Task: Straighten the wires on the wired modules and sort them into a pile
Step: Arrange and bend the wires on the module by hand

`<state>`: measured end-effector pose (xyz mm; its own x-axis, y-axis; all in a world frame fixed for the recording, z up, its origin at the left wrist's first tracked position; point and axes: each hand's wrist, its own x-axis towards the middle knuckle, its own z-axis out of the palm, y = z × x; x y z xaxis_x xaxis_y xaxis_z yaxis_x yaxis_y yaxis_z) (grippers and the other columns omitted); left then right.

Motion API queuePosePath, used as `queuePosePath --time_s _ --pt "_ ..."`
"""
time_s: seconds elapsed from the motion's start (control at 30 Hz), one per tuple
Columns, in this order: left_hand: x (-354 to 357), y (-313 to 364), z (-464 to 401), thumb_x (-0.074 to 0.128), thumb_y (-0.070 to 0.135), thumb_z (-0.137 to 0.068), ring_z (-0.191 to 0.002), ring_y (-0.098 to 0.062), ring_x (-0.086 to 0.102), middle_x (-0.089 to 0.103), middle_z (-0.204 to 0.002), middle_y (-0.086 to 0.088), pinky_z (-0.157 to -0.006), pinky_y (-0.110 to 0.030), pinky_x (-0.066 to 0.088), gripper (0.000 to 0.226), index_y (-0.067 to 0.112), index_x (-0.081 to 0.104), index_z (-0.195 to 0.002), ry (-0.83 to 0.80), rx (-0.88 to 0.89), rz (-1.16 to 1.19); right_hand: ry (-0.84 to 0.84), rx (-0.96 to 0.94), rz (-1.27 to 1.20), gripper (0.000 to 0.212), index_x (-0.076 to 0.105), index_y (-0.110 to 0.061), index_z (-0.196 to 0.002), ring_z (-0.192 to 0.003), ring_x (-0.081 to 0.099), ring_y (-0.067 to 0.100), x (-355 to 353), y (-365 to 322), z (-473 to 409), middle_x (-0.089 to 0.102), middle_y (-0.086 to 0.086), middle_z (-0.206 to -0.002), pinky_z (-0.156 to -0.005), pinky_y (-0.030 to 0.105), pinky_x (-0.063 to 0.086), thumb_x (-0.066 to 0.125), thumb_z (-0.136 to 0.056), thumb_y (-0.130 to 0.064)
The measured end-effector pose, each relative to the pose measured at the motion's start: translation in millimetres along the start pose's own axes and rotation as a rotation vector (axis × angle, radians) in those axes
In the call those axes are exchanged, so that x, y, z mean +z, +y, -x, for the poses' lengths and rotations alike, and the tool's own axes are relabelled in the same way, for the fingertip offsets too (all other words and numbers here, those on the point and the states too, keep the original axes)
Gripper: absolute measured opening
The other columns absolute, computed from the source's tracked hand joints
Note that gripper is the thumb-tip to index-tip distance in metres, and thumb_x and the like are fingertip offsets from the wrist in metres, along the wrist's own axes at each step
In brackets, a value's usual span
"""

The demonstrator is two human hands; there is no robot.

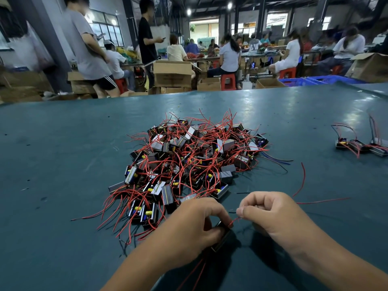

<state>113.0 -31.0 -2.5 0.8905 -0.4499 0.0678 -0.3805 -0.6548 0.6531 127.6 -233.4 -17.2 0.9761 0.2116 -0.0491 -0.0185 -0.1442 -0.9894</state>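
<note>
While the left hand [193, 223] grips one black module [222, 238] against the table [63, 154] at lower centre of the frame, the right hand [270, 213] pinches that module's red wire [234, 222] between thumb and forefinger, right next to the module body. Two more red leads trail from under the left hand toward the bottom edge.

Judgement on doing the step well: keep the module pinned flat so the pull loads the wire, not the solder joint; draw the pinch outward along the lead in one smooth stroke, light pressure, no jerks. Repeat per lead, including the two trailing below.

Just above the hands, centre frame, sits the tangled heap [195, 156] of unsorted modules, red wires crossing everywhere. Risk: neighbouring leads snag on lift-out, so free one module fully before pulling.

Far right edge, mid-height, a small row of done modules [361, 147] looks like the sorted pile, well apart from the heap. Most of the work appears left.
</note>
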Motion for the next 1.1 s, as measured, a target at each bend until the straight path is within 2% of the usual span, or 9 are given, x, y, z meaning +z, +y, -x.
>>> queuePosePath --time_s 0.2,0.37,0.47,0.57,0.63,0.73,0.8,0.93,1.1 --pt "-1 0 0 0.064 0.019 -0.091 -0.080 -0.006 0.059 0.058 -0.102 0.027 -0.067 -0.012 0.046 0.012 0.028 0.071 -0.092 0.030 -0.024 0.001 -0.064 0.158 -0.246 0.016 0.060 -0.016 -0.062 -0.039 0.022 0.010 -4 -8 2 0.033 -0.002 -0.049 -0.039 0.018 0.020 0.074 -0.069 -0.011" --pt "0 -3 -1 0.059 0.023 -0.088 -0.076 -0.005 0.058 0.063 -0.093 0.022 -0.068 -0.019 0.047 0.013 0.028 0.071 -0.086 0.052 -0.064 -0.018 0.000 0.218 -0.425 0.021 0.059 -0.016 -0.066 -0.037 0.024 0.007 2 -9 3 0.031 -0.004 -0.053 -0.036 0.017 0.018 0.074 -0.052 -0.021" --pt "0 -4 -2 0.059 0.020 -0.090 -0.079 -0.001 0.060 0.065 -0.092 0.024 -0.069 -0.014 0.046 0.020 0.031 0.075 -0.095 0.096 -0.084 0.009 -0.032 0.215 -0.400 0.018 0.059 -0.015 -0.065 -0.037 0.026 0.007 0 -11 5 0.033 -0.002 -0.052 -0.037 0.015 0.017 0.074 -0.055 -0.018" --pt "3 -4 -2 0.056 0.022 -0.096 -0.079 0.016 0.056 0.061 -0.085 0.032 -0.068 -0.003 0.039 0.028 0.032 0.071 -0.117 0.154 -0.087 0.011 -0.100 0.233 -0.291 0.020 0.058 -0.015 -0.062 -0.039 0.029 0.010 -3 -12 7 0.038 0.000 -0.052 -0.040 0.016 0.018 0.076 -0.060 -0.007" --pt "5 -4 -2 0.056 0.026 -0.099 -0.074 0.020 0.053 0.058 -0.075 0.035 -0.066 -0.002 0.038 0.026 0.029 0.070 -0.121 0.175 -0.085 0.012 -0.146 0.256 -0.222 0.017 0.058 -0.013 -0.062 -0.040 0.030 0.013 -2 -14 9 0.040 0.003 -0.052 -0.043 0.019 0.018 0.073 -0.056 -0.014" --pt "7 -3 -2 0.060 0.034 -0.098 -0.091 0.010 0.056 0.065 -0.091 0.024 -0.079 -0.016 0.048 0.021 0.028 0.071 -0.114 0.192 -0.060 -0.057 -0.178 0.277 -0.164 0.029 0.057 -0.010 -0.067 -0.040 0.031 0.015 -1 -15 10 0.040 0.005 -0.051 -0.045 0.020 0.018 0.073 -0.045 -0.021" --pt "9 -2 -3 0.061 0.034 -0.097 -0.094 0.005 0.056 0.066 -0.091 0.019 -0.079 -0.020 0.049 0.016 0.026 0.072 -0.107 0.190 -0.047 -0.110 -0.169 0.278 -0.167 0.025 0.057 -0.009 -0.069 -0.040 0.032 0.015 -1 -16 9 0.040 0.005 -0.051 -0.045 0.019 0.017 0.072 -0.050 -0.018" --pt "12 -3 -4 0.052 0.033 -0.102 -0.072 -0.005 0.057 0.064 -0.079 0.011 -0.064 -0.026 0.047 0.015 0.027 0.060 -0.091 0.230 -0.088 -0.041 -0.148 0.285 -0.180 0.018 0.059 -0.013 -0.071 -0.042 0.033 0.013 -4 -16 8 0.042 0.002 -0.054 -0.045 0.020 0.017 0.072 -0.059 -0.012" --pt "13 -4 -5 0.044 0.029 -0.105 -0.053 -0.006 0.047 0.066 -0.077 -0.001 -0.057 -0.036 0.045 0.014 0.028 0.049 -0.092 0.247 -0.174 0.027 -0.147 0.289 -0.155 0.022 0.057 -0.012 -0.071 -0.042 0.034 0.014 -4 -13 8 0.042 0.003 -0.054 -0.044 0.021 0.020 0.072 -0.056 -0.019"
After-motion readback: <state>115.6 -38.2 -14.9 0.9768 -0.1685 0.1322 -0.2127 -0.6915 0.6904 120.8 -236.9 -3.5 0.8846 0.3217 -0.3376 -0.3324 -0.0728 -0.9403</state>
